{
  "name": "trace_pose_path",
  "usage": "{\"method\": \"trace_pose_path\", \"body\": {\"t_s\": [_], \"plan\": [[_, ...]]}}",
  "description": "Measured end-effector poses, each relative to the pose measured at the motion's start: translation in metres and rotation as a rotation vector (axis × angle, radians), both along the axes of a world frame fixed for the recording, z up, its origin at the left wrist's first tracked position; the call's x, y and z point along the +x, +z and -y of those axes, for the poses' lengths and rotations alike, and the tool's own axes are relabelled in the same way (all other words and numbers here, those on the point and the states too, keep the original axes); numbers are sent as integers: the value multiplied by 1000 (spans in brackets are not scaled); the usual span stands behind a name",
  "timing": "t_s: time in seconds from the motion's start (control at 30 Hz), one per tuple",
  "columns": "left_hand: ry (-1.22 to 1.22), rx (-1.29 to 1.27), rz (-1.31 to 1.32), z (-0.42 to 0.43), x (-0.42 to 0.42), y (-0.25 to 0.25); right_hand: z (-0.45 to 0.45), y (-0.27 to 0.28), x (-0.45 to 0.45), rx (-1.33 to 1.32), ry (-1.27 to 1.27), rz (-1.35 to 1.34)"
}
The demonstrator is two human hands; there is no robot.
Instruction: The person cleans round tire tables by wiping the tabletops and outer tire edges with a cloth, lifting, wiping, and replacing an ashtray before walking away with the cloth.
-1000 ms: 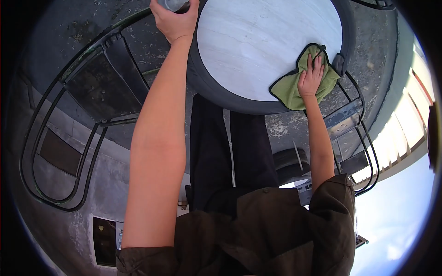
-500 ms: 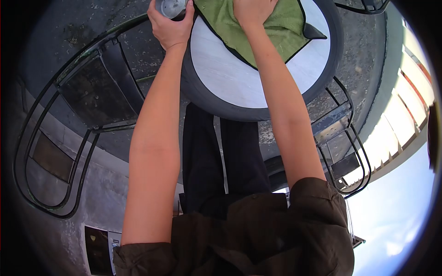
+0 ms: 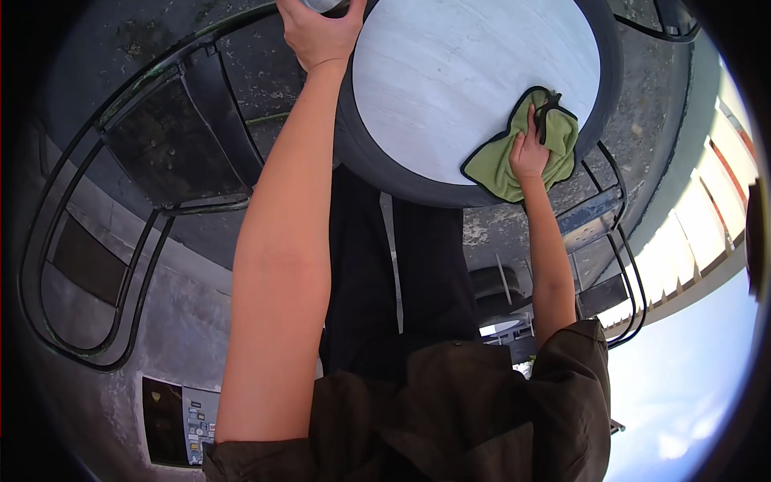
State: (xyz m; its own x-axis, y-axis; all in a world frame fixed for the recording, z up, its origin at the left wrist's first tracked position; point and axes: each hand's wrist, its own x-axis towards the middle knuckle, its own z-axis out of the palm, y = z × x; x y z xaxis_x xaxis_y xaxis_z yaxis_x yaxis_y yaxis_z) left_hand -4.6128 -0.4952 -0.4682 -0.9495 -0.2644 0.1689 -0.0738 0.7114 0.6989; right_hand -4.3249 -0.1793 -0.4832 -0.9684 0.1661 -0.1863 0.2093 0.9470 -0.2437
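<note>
At the top edge of the view, my left hand (image 3: 323, 36) is wrapped around a round greyish container (image 3: 325, 5), mostly cut off by the frame. It is held just left of a round table (image 3: 474, 72) with a white marbled top and a thick dark rim. My right hand (image 3: 528, 157) grips a green cloth (image 3: 491, 163) with black edging. The cloth is bunched under the palm and fingers, pressed against the near right part of the tabletop and lapping over the rim.
A dark metal chair (image 3: 152, 136) stands on the left, its tubular frame curving close to my left arm. Another metal chair (image 3: 594, 217) is beyond my right forearm. Part of a third chair (image 3: 671, 20) shows at the top right. The floor (image 3: 273, 68) is dark and worn.
My right hand has drawn the cloth across the tabletop toward me and to the right, and the cloth is now more bunched. My left hand and the container sit slightly higher and further right in view.
</note>
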Motion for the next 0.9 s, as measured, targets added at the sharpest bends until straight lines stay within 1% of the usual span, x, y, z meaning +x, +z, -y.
{"method": "trace_pose_path", "body": {"t_s": [0.03, 0.07, 0.1, 0.13, 0.2, 0.23, 0.27, 0.3, 0.33, 0.37, 0.4, 0.43, 0.47, 0.53, 0.6, 0.7, 0.77, 0.8, 0.83, 0.87, 0.9], "plan": [[4, 5, 2, -1, 0, 1, -14, 3, -35, -3, -140, -124], [5, 11, 6, -1, 1, 1, -30, -3, -64, 82, -258, -215], [-9, -15, -44, 1, 0, -6, -46, -14, -90, 151, -372, -273], [-17, -19, -50, 2, 1, -9, -56, -23, -115, 198, -395, -303], [-26, -25, -71, 2, 0, -9, -45, -28, -165, 192, -277, -396], [-24, -23, -57, 2, 1, -7, -20, -18, -193, 165, -164, -395], [-24, -20, -62, 2, 1, -7, 6, -16, -213, 139, -25, -478], [-28, -18, -67, 3, 1, -9, 54, 10, -233, 137, -34, -384], [-36, -17, -72, 3, 0, -11, 75, 3, -243, 86, 76, -386], [-32, -28, -86, 3, 0, -12, 108, 10, -246, -45, 100, -351], [-45, -10, -96, 4, 0, -12, 135, 13, -245, -140, 143, -360], [-59, 10, -106, 4, 0, -12, 158, 4, -238, -148, 178, -388], [-75, 31, -115, 4, -1, -11, 179, 8, -226, -206, 197, -366], [-66, 2, -129, 4, -3, -16, 211, 12, -191, -248, 313, -307], [-50, 4, -108, 4, -1, -16, 236, 9, -134, -358, 291, -291], [-122, 80, -128, 15, -3, -27, 258, 13, -61, -604, 152, -283], [-196, 157, -145, 24, -2, -28, 252, 19, -26, -719, 164, -254], [-205, 148, -103, 28, 1, -26, 246, 22, -11, -778, 171, -243], [-213, 141, -69, 30, 3, -20, 241, 21, -1, -930, 128, -248], [-225, 136, -39, 27, 7, -13, 231, 19, 3, -1184, -71, 16], [-200, 16, -12, 25, 15, -6, 220, 17, 6, -1428, -273, 289]]}}
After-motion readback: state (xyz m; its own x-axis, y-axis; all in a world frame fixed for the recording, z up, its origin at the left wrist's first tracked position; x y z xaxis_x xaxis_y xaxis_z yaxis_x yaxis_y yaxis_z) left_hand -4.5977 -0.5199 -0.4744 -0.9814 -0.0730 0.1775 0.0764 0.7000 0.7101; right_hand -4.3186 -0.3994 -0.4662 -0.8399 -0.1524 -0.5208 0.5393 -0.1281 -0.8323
